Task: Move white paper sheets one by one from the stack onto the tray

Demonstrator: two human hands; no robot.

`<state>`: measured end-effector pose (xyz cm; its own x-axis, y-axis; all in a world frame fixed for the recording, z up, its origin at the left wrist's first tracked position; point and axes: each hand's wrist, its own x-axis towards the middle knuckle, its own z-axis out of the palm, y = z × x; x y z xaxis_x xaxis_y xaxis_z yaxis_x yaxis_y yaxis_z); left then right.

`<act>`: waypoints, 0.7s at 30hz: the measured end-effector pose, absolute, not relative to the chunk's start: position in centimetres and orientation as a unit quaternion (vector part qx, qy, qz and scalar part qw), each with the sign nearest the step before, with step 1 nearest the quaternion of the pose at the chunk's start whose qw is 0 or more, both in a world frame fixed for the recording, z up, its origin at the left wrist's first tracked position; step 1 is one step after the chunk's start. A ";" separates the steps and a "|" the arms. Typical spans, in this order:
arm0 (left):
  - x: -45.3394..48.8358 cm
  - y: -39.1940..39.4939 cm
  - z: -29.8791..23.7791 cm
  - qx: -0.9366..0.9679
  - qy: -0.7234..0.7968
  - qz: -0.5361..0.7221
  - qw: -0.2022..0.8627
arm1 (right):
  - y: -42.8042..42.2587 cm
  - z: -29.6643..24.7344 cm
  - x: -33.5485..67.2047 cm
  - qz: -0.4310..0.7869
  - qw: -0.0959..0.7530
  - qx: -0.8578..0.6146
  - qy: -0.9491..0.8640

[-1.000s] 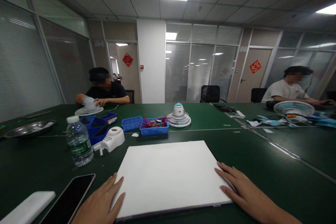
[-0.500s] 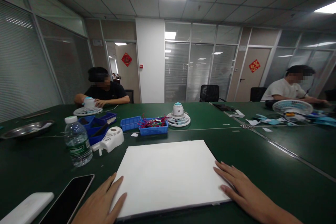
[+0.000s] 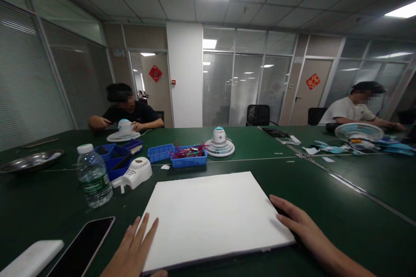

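We sit at a wide green tabletop. On it, near us, lies a white board, flat, and since a moment ago it has turned slightly, its right edge now further out. Our left hand rests open, fingers spread on the board's near left corner, having slid up onto it. Our right hand lies open against the right edge, touching it. Left of the board stand a water bottle and a dark phone; beyond it, a blue tray.
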<state>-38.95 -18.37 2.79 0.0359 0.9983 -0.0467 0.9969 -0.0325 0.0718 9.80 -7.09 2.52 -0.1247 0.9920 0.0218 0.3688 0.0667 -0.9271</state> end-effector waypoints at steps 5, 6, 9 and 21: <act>-39.4 -18.5 2.6 0.725 0.688 0.016 0.036 | -7.5 4.6 8.5 0.557 0.503 -0.501 -0.431; -39.5 -18.6 2.4 0.726 0.686 0.016 0.038 | -7.7 4.9 8.3 0.571 0.513 -0.498 -0.403; -40.5 -18.5 1.4 0.743 0.669 0.026 0.024 | -8.1 5.3 7.7 0.592 0.524 -0.486 -0.373; -36.6 -19.6 8.2 0.841 0.295 0.270 -0.364 | -10.0 5.4 12.3 0.655 0.371 -0.507 -0.420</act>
